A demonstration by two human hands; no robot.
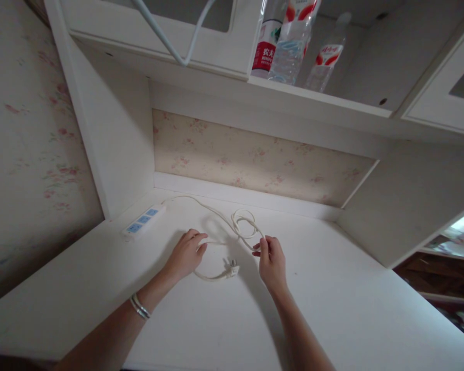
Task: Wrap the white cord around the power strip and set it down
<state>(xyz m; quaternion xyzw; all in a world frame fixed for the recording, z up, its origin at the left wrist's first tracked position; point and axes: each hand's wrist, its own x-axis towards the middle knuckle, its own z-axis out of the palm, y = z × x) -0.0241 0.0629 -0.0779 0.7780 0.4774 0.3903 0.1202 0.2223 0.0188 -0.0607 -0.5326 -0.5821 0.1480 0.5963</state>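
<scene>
A white power strip with blue sockets lies at the left of the white desk. Its pale cord runs along the back and bunches into loose loops in the middle. Beside those loops, my right hand pinches the cord between thumb and fingers. My left hand has its fingers closed on another stretch of the same cord, to the left. From under the left hand the cord curves to the plug, which lies between my hands with its prongs pointing up.
White side panels and a flowered back wall enclose the desk. Above hangs a cabinet with plastic bottles on its open shelf. A light-coloured loop of cable dangles at the upper left.
</scene>
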